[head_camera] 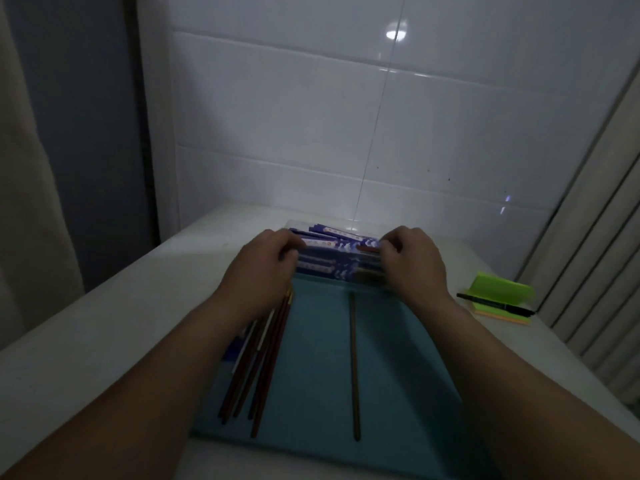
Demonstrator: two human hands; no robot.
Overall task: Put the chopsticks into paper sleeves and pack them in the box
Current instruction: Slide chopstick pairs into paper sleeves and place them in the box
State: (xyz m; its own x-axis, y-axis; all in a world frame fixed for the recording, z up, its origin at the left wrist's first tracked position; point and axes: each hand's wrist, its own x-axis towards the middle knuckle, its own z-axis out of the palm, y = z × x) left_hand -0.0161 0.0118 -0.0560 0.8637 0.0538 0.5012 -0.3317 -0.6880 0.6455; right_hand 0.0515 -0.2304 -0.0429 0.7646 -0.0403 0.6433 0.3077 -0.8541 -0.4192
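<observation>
A clear box (294,224) at the far end of the teal mat (318,358) holds several blue patterned paper sleeves with chopsticks in them. My left hand (263,261) and my right hand (412,261) both reach into the box. Each pinches one end of the top sleeved pair (332,245), whose dark red chopstick tips poke out at the right. Several bare dark red chopsticks (263,358) lie bundled on the mat's left side under my left forearm. A single brown chopstick (354,365) lies alone mid-mat.
Green and orange sticky notes (502,296) with a black pen (495,303) sit on the white counter at the right. Some blue sleeves (233,348) peek out beside the chopstick bundle. A tiled wall stands right behind the box, and curtains hang on both sides.
</observation>
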